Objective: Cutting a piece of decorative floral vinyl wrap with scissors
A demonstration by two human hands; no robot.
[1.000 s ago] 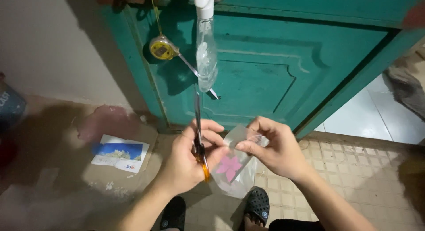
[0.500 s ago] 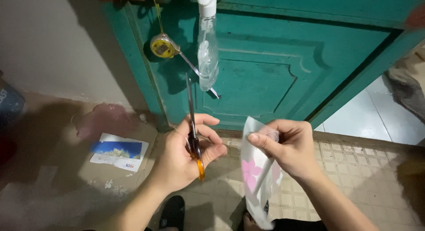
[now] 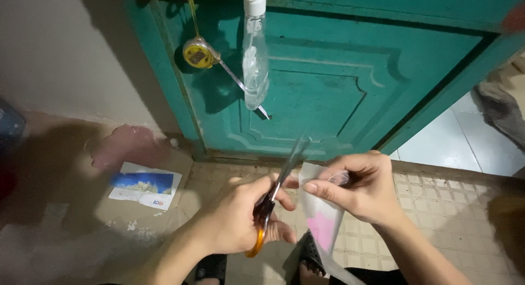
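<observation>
Left hand (image 3: 240, 216) holds scissors (image 3: 273, 195); right hand (image 3: 363, 189) pinches plastic bag (image 3: 322, 222).

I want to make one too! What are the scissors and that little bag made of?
The scissors in the left hand look like grey metal blades with glossy orange plastic handles. The bag in the right hand seems to be thin, clear, crinkly plastic film, since something pink shows through it.

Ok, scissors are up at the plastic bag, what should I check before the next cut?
1. Left hand grip on the orange-handled scissors: ok, fingers through the handles.
2. Right hand pinching the clear plastic bag with the pink patch at its top edge: ok.
3. Blades meeting the bag edge: cannot tell, blurred.
4. Right fingertips clear of the blades: not ok, very close.
5. Sandalled feet below the bag: ok, apart from the blades.
</observation>
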